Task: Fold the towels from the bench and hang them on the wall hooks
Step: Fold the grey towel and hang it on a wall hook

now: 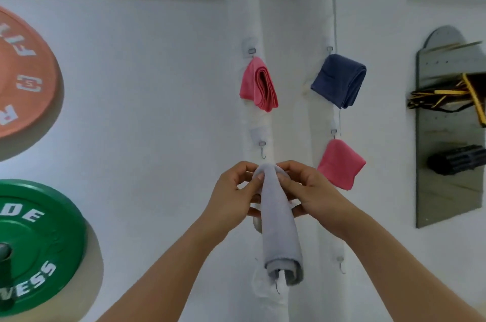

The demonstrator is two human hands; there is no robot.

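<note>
I hold the folded grey towel [278, 219] up against the white wall [157, 111], pinching its top end between both hands so the rest hangs straight down under its own weight. My left hand [231, 195] has thumb and fingertips curled onto the left side of the towel's top, and my right hand [302, 190] mirrors it on the other side; both are clamped on cloth, close together, so that I can open or bunch a small bit of fabric to catch on metal. The empty hook [262, 153] sits just above my knuckles, which is why I have brought the towel's top edge to this height. Three hooks are already in use: a pink towel [259, 85] hangs at the upper left, a navy towel [339, 80] at the upper right, and another pink towel [340, 164] below that, just beside my right hand. A further bare hook [341, 265] waits lower on the right. I judge the next move needs a short lift and a careful press of the pinched cloth over the hook's tip.
</note>
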